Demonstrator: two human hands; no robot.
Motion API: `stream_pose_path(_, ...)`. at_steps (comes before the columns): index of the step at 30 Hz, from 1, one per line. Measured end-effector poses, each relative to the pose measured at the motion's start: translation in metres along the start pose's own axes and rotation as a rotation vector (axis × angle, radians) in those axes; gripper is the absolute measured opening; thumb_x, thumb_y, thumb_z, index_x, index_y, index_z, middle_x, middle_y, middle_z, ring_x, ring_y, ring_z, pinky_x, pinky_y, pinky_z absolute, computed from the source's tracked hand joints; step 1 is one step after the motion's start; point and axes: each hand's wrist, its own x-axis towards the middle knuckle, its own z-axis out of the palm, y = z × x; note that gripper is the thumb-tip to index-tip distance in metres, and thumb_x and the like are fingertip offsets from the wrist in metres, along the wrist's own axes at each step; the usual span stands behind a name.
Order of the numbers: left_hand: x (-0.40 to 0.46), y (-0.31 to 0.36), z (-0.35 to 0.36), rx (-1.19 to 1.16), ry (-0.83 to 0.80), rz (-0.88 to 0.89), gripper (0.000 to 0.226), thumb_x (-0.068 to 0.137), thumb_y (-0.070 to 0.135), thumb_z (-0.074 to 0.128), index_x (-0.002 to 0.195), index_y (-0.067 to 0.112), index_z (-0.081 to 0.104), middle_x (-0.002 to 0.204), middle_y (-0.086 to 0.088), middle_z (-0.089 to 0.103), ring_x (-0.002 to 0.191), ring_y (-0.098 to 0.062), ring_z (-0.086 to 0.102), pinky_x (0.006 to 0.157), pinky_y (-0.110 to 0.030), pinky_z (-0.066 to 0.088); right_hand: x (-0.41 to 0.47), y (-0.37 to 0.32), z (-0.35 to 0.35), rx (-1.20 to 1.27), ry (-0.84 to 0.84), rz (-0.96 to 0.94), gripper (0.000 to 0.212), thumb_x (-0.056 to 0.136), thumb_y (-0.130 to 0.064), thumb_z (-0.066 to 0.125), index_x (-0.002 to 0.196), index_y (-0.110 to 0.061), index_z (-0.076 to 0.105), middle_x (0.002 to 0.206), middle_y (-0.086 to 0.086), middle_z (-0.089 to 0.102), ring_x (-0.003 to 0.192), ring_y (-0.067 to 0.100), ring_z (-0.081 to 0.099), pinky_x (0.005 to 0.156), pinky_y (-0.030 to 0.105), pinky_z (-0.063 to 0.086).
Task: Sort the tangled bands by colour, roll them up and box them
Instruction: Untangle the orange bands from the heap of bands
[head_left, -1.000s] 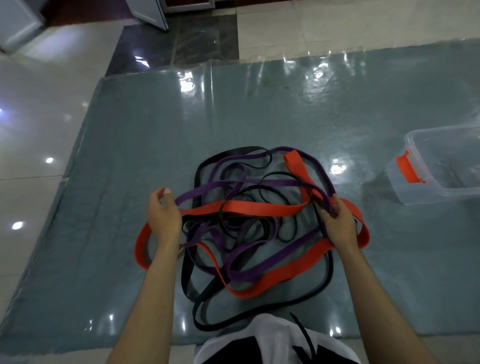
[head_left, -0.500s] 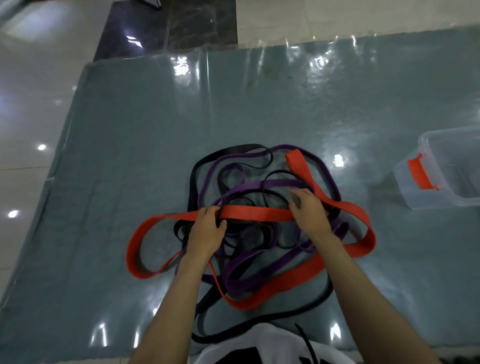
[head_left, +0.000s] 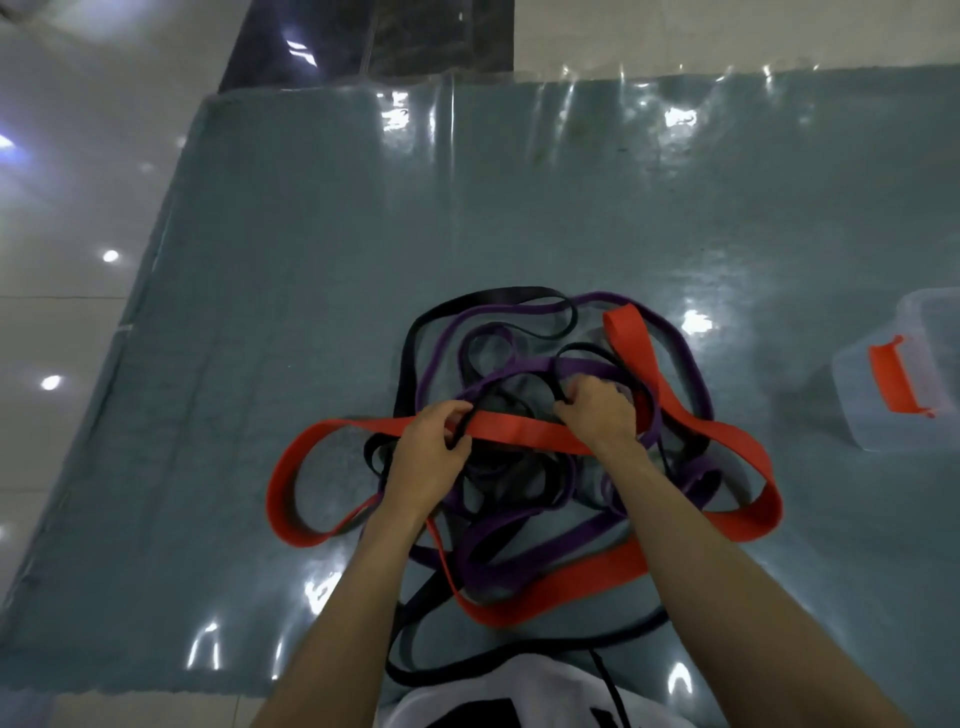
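Note:
A tangle of bands lies on the blue-grey mat (head_left: 291, 260) in front of me: a wide orange band (head_left: 514, 428), purple bands (head_left: 519, 564) and thin black bands (head_left: 467, 306) looped through each other. My left hand (head_left: 431, 457) grips the orange band's flat stretch, with a black loop under its fingers. To its right, my right hand (head_left: 597, 410) curls its fingers around a black loop just above the same orange stretch. A clear plastic box (head_left: 904, 379) with an orange latch stands at the right edge.
The mat has a glossy plastic film over it and lies on a shiny tiled floor (head_left: 67, 312). Bare mat stretches to the left and beyond the tangle. My white and black clothing (head_left: 519, 701) shows at the bottom edge.
Both hands have moved from the tangle's outer sides to its middle. The orange band's left loop has been spread out to the left, and its flat stretch now lies straight between the hands.

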Motion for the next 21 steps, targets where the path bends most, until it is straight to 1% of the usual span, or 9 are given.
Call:
stream_pose_path(2,-0.002,0.004,-0.002,-0.021,0.112,0.013,0.045,0.093,0.01,0.074,0.134,0.026,0.065,0.115,0.013,0.064,0.099,0.0,0.061,0.087,-0.021,0.052,-0.007,0.003,-0.008,0.153,0.112,-0.007,0.018,0.095,-0.029,0.071,0.106,-0.014,0.071,0.101,0.003,0.076,0.096,0.026,0.071,0.082,0.038,0.058)
stream_pose_path(5,-0.008,0.008,-0.003,-0.086,0.317,0.041,0.043,0.093,0.013,0.075,0.132,0.029,0.064,0.115,0.015,0.067,0.11,-0.005,0.061,0.095,-0.019,0.048,-0.022,0.006,-0.029,0.428,0.294,-0.044,0.02,0.097,-0.025,0.071,0.113,-0.013,0.07,0.102,-0.001,0.075,0.093,0.017,0.07,0.083,0.036,0.059)
stream_pose_path(8,-0.013,0.012,-0.003,-0.163,0.392,0.031,0.042,0.094,0.013,0.076,0.131,0.029,0.064,0.112,0.016,0.068,0.112,-0.008,0.06,0.098,-0.027,0.052,-0.037,0.005,-0.055,0.717,0.386,-0.138,0.02,0.098,-0.012,0.07,0.118,-0.01,0.071,0.105,-0.007,0.074,0.099,0.002,0.07,0.085,0.013,0.053)
stream_pose_path(9,-0.014,0.012,-0.002,-0.161,0.387,0.034,0.042,0.094,0.013,0.076,0.131,0.027,0.064,0.113,0.014,0.067,0.113,-0.009,0.06,0.099,-0.033,0.054,-0.044,0.003,-0.064,0.791,0.402,-0.173,0.021,0.097,-0.009,0.071,0.118,-0.008,0.071,0.105,-0.01,0.073,0.099,-0.004,0.068,0.086,0.009,0.051)
stream_pose_path(10,-0.016,0.011,-0.001,-0.139,0.376,0.046,0.042,0.093,0.014,0.076,0.131,0.025,0.064,0.116,0.012,0.065,0.114,-0.01,0.059,0.1,-0.037,0.054,-0.05,0.001,-0.072,0.847,0.41,-0.201,0.021,0.097,-0.006,0.071,0.118,-0.007,0.071,0.106,-0.011,0.074,0.1,-0.005,0.069,0.089,0.011,0.051)
stream_pose_path(13,-0.018,0.007,0.004,-0.03,0.308,0.073,0.048,0.093,0.015,0.074,0.137,0.02,0.059,0.133,0.005,0.056,0.124,-0.014,0.052,0.107,-0.049,0.051,-0.068,-0.003,-0.085,0.978,0.412,-0.252,0.022,0.095,0.002,0.069,0.116,-0.003,0.072,0.111,0.004,0.076,0.107,0.016,0.072,0.098,0.03,0.057)
stream_pose_path(16,-0.015,-0.002,0.006,0.081,0.126,-0.045,0.069,0.097,0.033,0.072,0.157,0.019,0.041,0.163,-0.007,0.039,0.149,-0.028,0.037,0.12,-0.054,0.038,-0.085,-0.003,-0.08,1.281,0.363,-0.209,0.023,0.097,0.005,0.067,0.119,0.004,0.068,0.115,0.019,0.075,0.107,0.028,0.074,0.094,0.037,0.062)
stream_pose_path(18,-0.012,-0.008,0.005,0.099,-0.002,-0.108,0.083,0.098,0.042,0.071,0.165,0.018,0.029,0.169,-0.009,0.033,0.155,-0.03,0.029,0.125,-0.051,0.03,-0.097,0.001,-0.068,1.47,0.275,-0.105,0.025,0.098,0.004,0.065,0.124,0.006,0.064,0.117,0.025,0.073,0.105,0.031,0.075,0.092,0.038,0.063)
stream_pose_path(21,-0.008,-0.015,0.0,0.042,-0.073,-0.173,0.086,0.096,0.045,0.074,0.165,0.018,0.029,0.164,-0.009,0.042,0.152,-0.03,0.039,0.122,-0.052,0.036,-0.118,0.022,-0.044,1.5,0.012,0.064,0.019,0.098,0.004,0.063,0.117,0.002,0.066,0.111,0.026,0.07,0.099,0.032,0.075,0.088,0.039,0.063)
